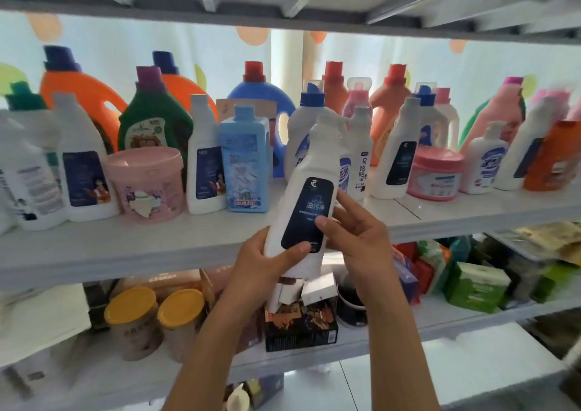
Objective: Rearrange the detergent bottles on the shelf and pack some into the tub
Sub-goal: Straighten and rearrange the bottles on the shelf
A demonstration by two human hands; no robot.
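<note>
While both hands are up in front of the shelf [132, 247], they've got 1 white bottle [309, 162] between them, tilted so its cap end leans up and to the right, out in front of the shelf edge and not resting on it. The left hand [267, 259] has its grip wrapped round the bottom of the bottle, thumb lying across the lower edge of the dark blue label [308, 214]. The right hand [355, 237] pinches the bottle's right side, thumb pressed on the label and fingers curled round the back, with the index finger pointing up along the label's edge.

Behind it the shelf is packed. On the left there's a pink tub [146, 182] with its lid on, standing between 2 white bottles with dark labels. Just right of those is a light blue square bottle [245, 162]. Further back stand a green jug [154, 121] with a purple cap, orange jugs [78, 96] with blue caps, and a big blue jug [261, 96] with a red cap. Off to the right sits a low pink jar [435, 171], with more white, pink and orange bottles around it, a bit blurry at the far edge.

On the lower shelf there are 2 yellow-lidded cans [157, 316], a dark printed box [301, 325] and some green packs [478, 285].
</note>
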